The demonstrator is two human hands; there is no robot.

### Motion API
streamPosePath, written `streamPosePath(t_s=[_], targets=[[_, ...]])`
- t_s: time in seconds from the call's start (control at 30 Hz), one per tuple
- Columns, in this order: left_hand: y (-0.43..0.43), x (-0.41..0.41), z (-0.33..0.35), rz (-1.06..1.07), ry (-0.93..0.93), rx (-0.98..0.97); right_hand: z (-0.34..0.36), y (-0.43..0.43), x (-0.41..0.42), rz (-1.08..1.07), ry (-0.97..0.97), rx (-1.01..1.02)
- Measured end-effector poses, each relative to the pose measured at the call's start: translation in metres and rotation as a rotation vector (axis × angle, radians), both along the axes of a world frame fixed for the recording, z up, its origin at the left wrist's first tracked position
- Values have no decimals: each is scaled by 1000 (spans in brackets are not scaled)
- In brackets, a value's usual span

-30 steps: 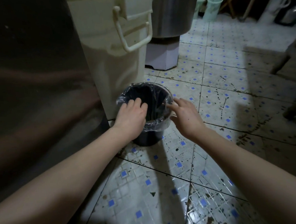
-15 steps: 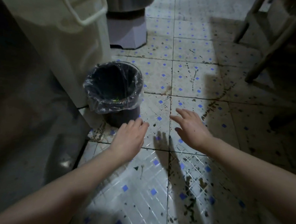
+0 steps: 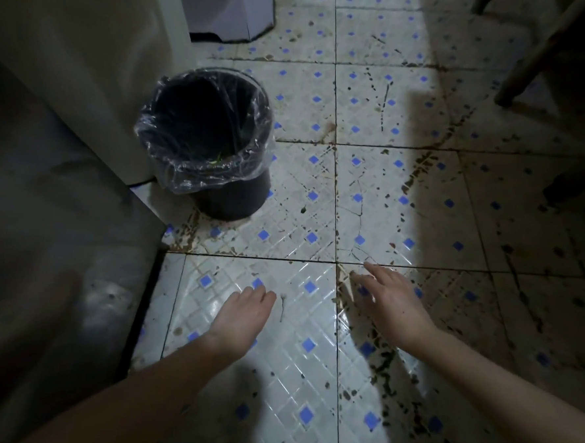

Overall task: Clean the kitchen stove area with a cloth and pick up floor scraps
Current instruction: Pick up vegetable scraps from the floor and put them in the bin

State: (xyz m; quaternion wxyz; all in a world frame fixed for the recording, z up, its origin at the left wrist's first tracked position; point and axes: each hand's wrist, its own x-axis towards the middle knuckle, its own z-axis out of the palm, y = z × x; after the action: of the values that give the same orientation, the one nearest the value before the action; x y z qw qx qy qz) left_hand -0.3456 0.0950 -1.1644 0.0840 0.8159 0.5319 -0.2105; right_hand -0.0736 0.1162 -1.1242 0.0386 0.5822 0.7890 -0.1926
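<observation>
Tiled floor [image 3: 397,112], stained, lined black bin [image 3: 235,201].
Left grip [image 3: 242,322] and right grip [image 3: 395,304] wide, holding nothing; bin well ahead of left grip.

tub [image 3: 104,78]: top cut off by frame | stand [image 3: 230,12]: only base in view | chair legs [image 3: 544,48]: cut off top right, dim | bin [image 3: 235,201]: inside dark, green bit [image 3: 217,157] too small to name, perhaps a leaf | right hand [image 3: 395,304]: fingers blurred | left hand [image 3: 242,317]: forearm runs off bottom edge | panel [image 3: 45,236]: dark, blurred
</observation>
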Motion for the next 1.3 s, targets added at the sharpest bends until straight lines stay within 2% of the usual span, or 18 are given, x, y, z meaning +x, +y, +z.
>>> streamPosePath(t_s=[0.17,0.3,0.53,0.6,0.73,0.9,1.13,1.3], targets=[[14,15,1,85,-132,-21,-11,-6,4,-53,56,-20],[23,25,0,113,-142,-46,-14,-5,8,-79,98,-23],[19,32,-6,293,-443,9,-20,-2,14,-118,86,-56],[18,31,-8,301,-481,19,-21,-2,14,-137,105,-51],[17,26,-11,232,-490,59,-23,-3,16,-152,134,-52],[16,30,-12,152,-489,-24,-26,-4,19,-142,129,-67],[22,41,-15,166,-430,-152,-29,-4,23,-149,131,-62],[25,42,-22,180,-441,-127,-30,-4,23,-162,128,-80]])
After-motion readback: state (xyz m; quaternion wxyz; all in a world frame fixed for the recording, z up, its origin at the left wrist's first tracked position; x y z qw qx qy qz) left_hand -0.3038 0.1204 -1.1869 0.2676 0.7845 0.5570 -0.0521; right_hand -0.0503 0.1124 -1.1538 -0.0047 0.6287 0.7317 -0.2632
